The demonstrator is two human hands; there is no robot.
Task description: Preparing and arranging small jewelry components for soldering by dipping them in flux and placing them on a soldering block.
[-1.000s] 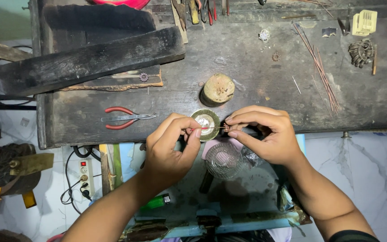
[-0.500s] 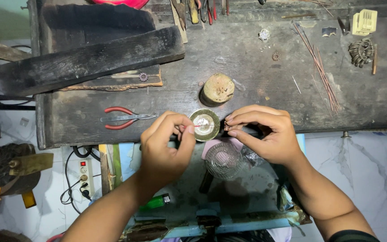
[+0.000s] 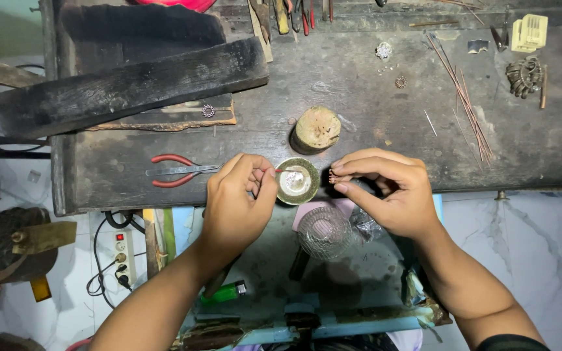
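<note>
My left hand (image 3: 239, 195) pinches a thin stick, its tip resting over a small round metal dish (image 3: 297, 181) with a pale shiny inside at the workbench's front edge. My right hand (image 3: 388, 188) pinches a tiny coppery metal piece (image 3: 333, 177) just right of the dish. Both hands hover at the near edge of the dark wooden workbench (image 3: 372, 123). A short round wooden stump (image 3: 316, 129) stands just behind the dish.
Red-handled pliers (image 3: 178, 170) lie left of my left hand. A charred wooden beam (image 3: 131, 84) crosses the bench's left side. Copper wires (image 3: 464, 97) lie at the right. Below the bench are a mesh dome (image 3: 325, 232), a green lighter (image 3: 224, 293) and a power strip (image 3: 120, 253).
My left hand has drawn its fingers in and shifted the stick's tip onto the dish. My right hand has barely moved.
</note>
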